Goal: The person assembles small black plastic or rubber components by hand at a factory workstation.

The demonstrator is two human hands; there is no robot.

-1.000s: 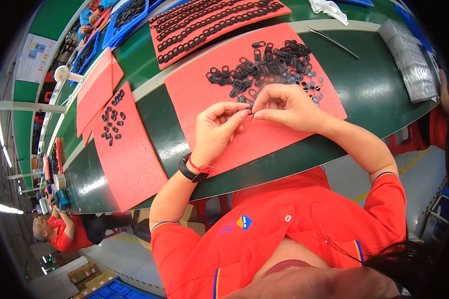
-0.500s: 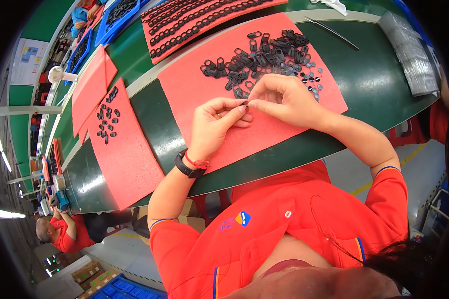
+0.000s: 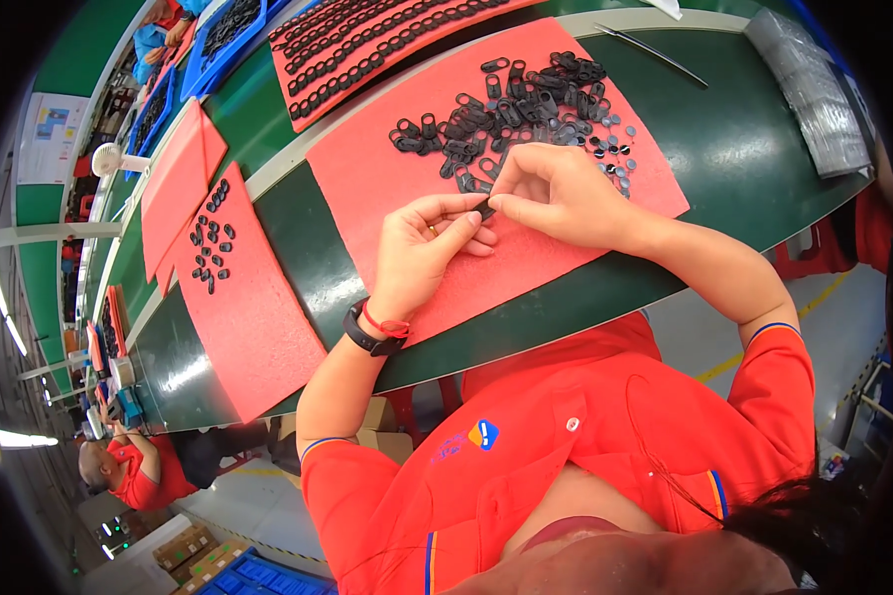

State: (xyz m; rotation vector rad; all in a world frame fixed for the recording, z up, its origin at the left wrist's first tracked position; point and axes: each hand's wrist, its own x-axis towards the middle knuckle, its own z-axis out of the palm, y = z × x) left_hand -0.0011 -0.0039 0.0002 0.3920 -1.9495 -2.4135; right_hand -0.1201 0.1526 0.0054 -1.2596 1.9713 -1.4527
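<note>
Over the middle of a pink foam mat [image 3: 362,198], my two hands meet fingertip to fingertip. Between them is a small black piece [image 3: 485,209], mostly covered by the fingers. My left hand [image 3: 429,250] pinches it from one side with thumb and forefinger. From the other side, the thumb and forefinger of my right hand [image 3: 561,198] close on it. Just beyond the hands lies a loose pile of black oval parts [image 3: 466,124], each with a ring-like opening. Small round discs [image 3: 615,164], some grey and some black, are scattered beside the pile, near my right hand.
Tweezers [image 3: 655,58] and a stack of clear plastic trays [image 3: 804,94] lie at the right. Another pink mat [image 3: 253,347] at the left carries several black parts [image 3: 211,238]. Rows of black parts [image 3: 387,55] fill a far board. A person [image 3: 144,466] sits farther left.
The whole view has shifted slightly. Both hands stay together over the mat, and a little more of the black piece shows between the fingertips.
</note>
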